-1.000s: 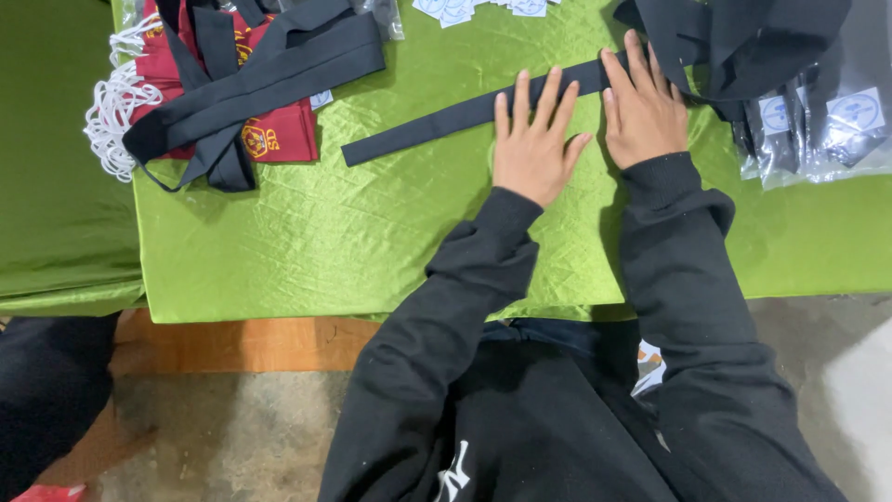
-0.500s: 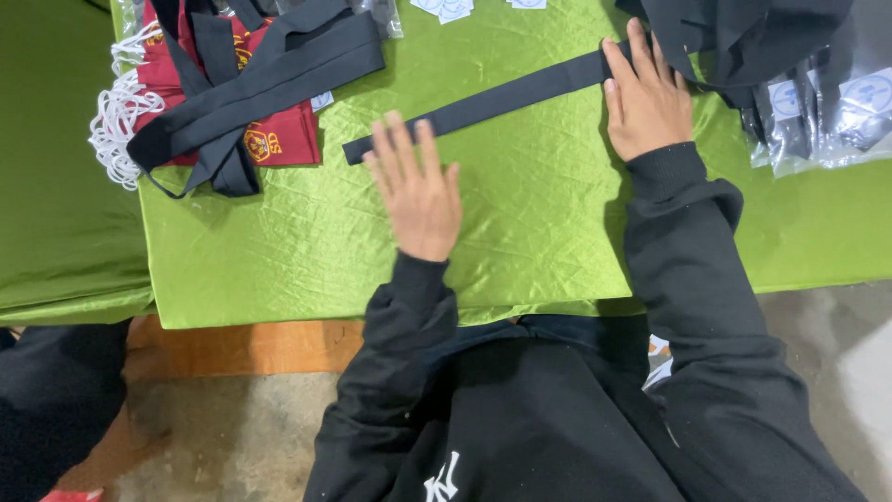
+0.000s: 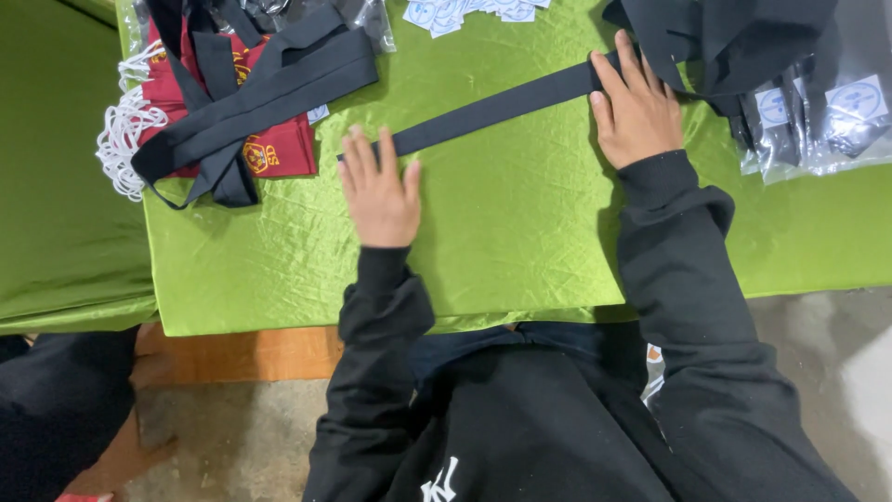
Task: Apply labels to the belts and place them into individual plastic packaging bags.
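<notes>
My left hand [image 3: 379,191] has slid left along the black strap [image 3: 497,107] since a second ago, when it lay close beside my right hand [image 3: 636,112]; now it sits at the strap's left end, and the right hand has stayed near the right end. Both hands lie flat with fingers spread and nearly straight, pressing the strap down rather than gripping it; the left fingertips [image 3: 358,149] just reach the strap's near edge, and the right fingers [image 3: 609,74] lie across it. The strap runs slantwise over the green cloth of the table [image 3: 520,242], its left end nearer to me and its right end farther off, going under the heap of black fabric [image 3: 734,37] at the far right. As I judge it, the smoothing of this one strap looks about done along its full length; what comes after it I cannot tell. I count one strap under my hands, one bundle of black straps over red cloth [image 3: 246,93] at the far left, one tangle of white cord [image 3: 125,130] beside it, several clear bags [image 3: 818,121] at the right, and a scatter of small white labels [image 3: 465,11] at the far edge, too many to count.
</notes>
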